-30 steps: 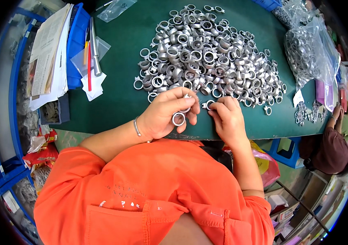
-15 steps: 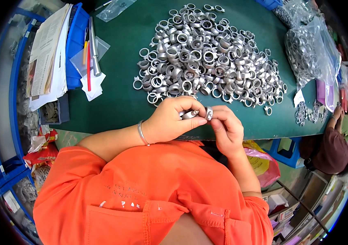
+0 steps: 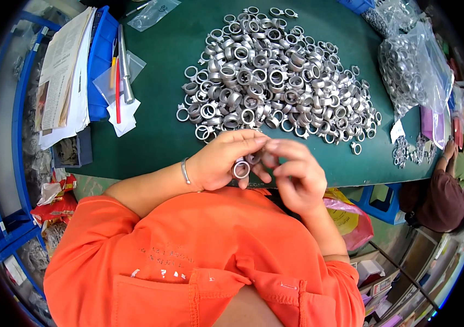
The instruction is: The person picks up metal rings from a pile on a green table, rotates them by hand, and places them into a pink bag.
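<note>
My left hand (image 3: 222, 159), with a bracelet at its wrist, is closed around grey metal rings. One metal ring (image 3: 241, 168) shows its round opening below the thumb. Beside it, a second ring (image 3: 253, 158) is partly covered by fingers. My right hand (image 3: 300, 179) has its fingers bent, their slightly blurred tips meeting the left thumb and fingertips. Whatever lies between those tips is hidden. Just beyond both hands, a large pile of similar rings (image 3: 264, 76), several with small side lugs, spreads over the green tabletop (image 3: 150, 109).
At left, papers (image 3: 66, 71) lean on a blue bin (image 3: 99, 65), near a tapered metal rod (image 3: 124, 65) and a red pencil (image 3: 117, 90). A clear bag of rings (image 3: 403, 71) stands at right. Another person's arm (image 3: 449, 158) reaches the right edge. A blue stool (image 3: 382, 201) stands below.
My left hand has turned, so a ring's opening now faces up. The right fingers, which pinched a ring at the left fingertips, have shifted up and left. The pile looks unchanged.
</note>
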A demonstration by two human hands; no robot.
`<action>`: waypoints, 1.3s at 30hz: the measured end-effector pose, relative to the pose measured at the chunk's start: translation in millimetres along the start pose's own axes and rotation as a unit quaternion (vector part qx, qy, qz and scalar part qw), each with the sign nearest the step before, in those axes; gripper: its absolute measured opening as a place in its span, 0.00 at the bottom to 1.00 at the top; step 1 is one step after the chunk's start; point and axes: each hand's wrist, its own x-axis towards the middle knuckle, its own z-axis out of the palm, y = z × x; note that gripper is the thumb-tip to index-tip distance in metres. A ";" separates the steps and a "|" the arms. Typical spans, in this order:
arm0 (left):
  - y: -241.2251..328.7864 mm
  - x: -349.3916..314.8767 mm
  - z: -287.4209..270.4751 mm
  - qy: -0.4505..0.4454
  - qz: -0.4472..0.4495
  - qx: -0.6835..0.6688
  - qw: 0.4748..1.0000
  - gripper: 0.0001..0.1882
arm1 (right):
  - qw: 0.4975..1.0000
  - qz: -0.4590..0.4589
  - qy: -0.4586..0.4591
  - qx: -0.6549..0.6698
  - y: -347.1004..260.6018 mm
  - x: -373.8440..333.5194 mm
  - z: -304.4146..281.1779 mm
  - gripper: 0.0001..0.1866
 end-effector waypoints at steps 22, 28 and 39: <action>-1.0 -2.2 -0.8 0.063 0.077 0.173 0.980 0.06 | 0.967 0.247 0.057 0.028 2.8 -7.9 7.9 0.05; -3.3 2.3 -7.4 0.063 0.288 0.357 0.886 0.04 | 0.990 0.124 0.001 -0.071 6.9 -8.6 5.0 0.03; -2.4 -4.1 -0.6 0.058 0.173 0.201 0.962 0.07 | 0.940 0.175 0.137 0.259 4.1 -7.7 10.3 0.18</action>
